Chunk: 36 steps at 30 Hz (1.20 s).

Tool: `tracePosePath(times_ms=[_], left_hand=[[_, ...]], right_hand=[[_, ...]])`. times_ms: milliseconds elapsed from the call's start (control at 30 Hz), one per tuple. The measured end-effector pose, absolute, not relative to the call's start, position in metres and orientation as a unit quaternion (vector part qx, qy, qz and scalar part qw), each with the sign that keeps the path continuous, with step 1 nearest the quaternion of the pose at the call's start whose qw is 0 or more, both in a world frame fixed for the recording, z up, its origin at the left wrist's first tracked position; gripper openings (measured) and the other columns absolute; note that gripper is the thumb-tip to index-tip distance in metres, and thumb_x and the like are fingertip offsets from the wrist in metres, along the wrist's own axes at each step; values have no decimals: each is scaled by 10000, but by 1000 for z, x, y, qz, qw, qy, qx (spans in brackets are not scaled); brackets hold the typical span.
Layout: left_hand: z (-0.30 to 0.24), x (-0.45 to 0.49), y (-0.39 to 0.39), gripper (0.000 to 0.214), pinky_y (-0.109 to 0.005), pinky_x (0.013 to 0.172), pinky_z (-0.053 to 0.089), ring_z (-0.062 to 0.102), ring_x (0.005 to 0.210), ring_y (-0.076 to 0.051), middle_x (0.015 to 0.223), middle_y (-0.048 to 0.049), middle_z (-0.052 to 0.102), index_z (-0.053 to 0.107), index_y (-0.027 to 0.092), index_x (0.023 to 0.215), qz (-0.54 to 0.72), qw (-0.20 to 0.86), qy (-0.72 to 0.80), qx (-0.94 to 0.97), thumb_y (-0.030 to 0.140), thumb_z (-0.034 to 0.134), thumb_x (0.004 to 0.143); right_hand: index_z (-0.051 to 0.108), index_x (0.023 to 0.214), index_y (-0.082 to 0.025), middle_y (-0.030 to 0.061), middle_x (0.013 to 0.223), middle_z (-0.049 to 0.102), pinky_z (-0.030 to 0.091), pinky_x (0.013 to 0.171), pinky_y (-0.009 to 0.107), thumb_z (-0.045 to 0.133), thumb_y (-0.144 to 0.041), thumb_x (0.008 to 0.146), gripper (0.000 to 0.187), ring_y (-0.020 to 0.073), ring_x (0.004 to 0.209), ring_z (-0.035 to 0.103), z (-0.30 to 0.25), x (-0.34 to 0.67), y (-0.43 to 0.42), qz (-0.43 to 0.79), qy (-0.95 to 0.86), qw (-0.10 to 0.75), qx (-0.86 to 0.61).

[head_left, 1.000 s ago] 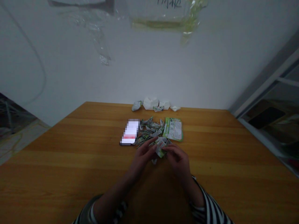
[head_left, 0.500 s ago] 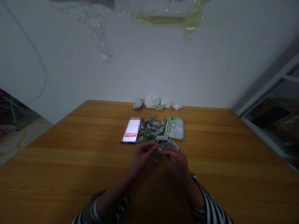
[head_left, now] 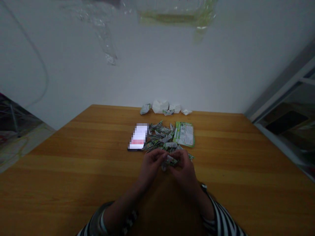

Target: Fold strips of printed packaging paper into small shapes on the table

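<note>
Both my hands meet over the middle of a wooden table (head_left: pixel 73 183). My left hand (head_left: pixel 150 165) and my right hand (head_left: pixel 184 169) pinch a small folded piece of printed green and white paper (head_left: pixel 169 160) between their fingertips. Just beyond them lies a heap of several similar folded paper pieces (head_left: pixel 159 136). A lit phone (head_left: pixel 138 141) lies to the left of the heap, and a flat green printed sheet (head_left: pixel 184 134) to its right.
Several crumpled white paper pieces (head_left: pixel 163 107) sit at the table's far edge against the pale wall. Clear plastic bags (head_left: pixel 172 14) hang on the wall above. A metal frame (head_left: pixel 290 85) stands at the right, and a dark floor area at the left.
My hands have drawn a little closer together around the paper piece, which is smaller and more folded than a second ago. The view has shifted slightly.
</note>
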State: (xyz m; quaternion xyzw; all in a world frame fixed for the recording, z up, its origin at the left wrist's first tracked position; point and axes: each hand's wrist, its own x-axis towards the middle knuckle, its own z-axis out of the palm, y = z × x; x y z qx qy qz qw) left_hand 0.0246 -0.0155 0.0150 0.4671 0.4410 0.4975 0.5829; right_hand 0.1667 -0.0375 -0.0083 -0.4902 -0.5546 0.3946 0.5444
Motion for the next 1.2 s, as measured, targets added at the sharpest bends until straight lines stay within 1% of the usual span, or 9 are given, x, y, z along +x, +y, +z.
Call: tracePosePath(times_ms=[100, 267, 367, 500, 633, 767, 933, 1067, 1200], left_hand=[[16, 25, -17, 155, -297, 721, 537, 679, 757, -196, 780, -59, 738, 708, 140, 791, 501, 577, 435, 476, 292, 713, 763], [23, 28, -21, 90, -261, 709, 524, 674, 735, -177, 749, -40, 741, 723, 157, 751, 505, 529, 418, 538, 225, 678, 792], [26, 29, -24, 104, -263, 723, 525, 677, 722, -173, 750, -38, 751, 736, 166, 750, 497, 506, 406, 576, 196, 657, 810], [30, 28, -27, 113, -306, 805, 529, 699, 816, -206, 810, -56, 764, 736, 171, 765, 489, 508, 380, 598, 219, 653, 826], [35, 27, -27, 178, -344, 907, 505, 662, 1046, -241, 1079, -82, 735, 693, 188, 944, 529, 537, 371, 542, 329, 623, 862], [34, 24, -20, 288, -320, 843, 521, 676, 976, -235, 1080, -92, 730, 700, 166, 1023, 453, 572, 431, 530, 382, 636, 844], [27, 20, -16, 284, -296, 738, 531, 686, 841, -225, 930, -80, 762, 731, 140, 1000, 352, 566, 427, 611, 342, 661, 813], [21, 20, -19, 347, -301, 758, 531, 681, 841, -206, 971, -72, 756, 670, 170, 1178, 337, 453, 423, 709, 224, 573, 849], [15, 22, -23, 454, -342, 783, 537, 677, 860, -225, 1022, -111, 742, 614, 147, 1242, 339, 347, 464, 741, 114, 554, 793]], right_hand=[[507, 1039, -227, 36, 957, 663, 566, 709, 294, 765, -178, 688, 438, 209, 890, 667, -5, 167, -38, 387, -534, 547, -515], [585, 957, -210, 31, 886, 704, 562, 670, 283, 714, -181, 743, 251, 204, 797, 698, 1, 173, -38, 378, -594, 492, -512], [613, 984, -212, 30, 899, 717, 571, 709, 287, 688, -147, 758, 246, 197, 801, 707, 3, 177, -39, 346, -617, 494, -505], [620, 1043, -232, 41, 969, 728, 578, 743, 296, 673, -135, 779, 286, 200, 841, 713, 0, 183, -39, 229, -671, 502, -495], [617, 1077, -231, 58, 955, 745, 590, 716, 290, 660, -136, 805, 291, 197, 793, 725, -6, 191, -38, 80, -696, 535, -473], [677, 972, -233, 57, 894, 753, 581, 753, 279, 580, -68, 848, 228, 180, 827, 718, -5, 195, -37, 5, -749, 539, -386], [709, 917, -212, 103, 956, 742, 578, 741, 314, 543, -54, 861, 236, 196, 881, 698, -1, 196, -35, -12, -756, 546, -361], [723, 922, -224, 90, 930, 742, 582, 726, 304, 481, -35, 852, 316, 185, 853, 705, -3, 196, -34, 1, -748, 544, -382], [701, 1034, -244, 78, 1047, 725, 564, 851, 344, 448, -51, 847, 369, 197, 981, 688, 3, 189, -40, 125, -737, 522, -411]])
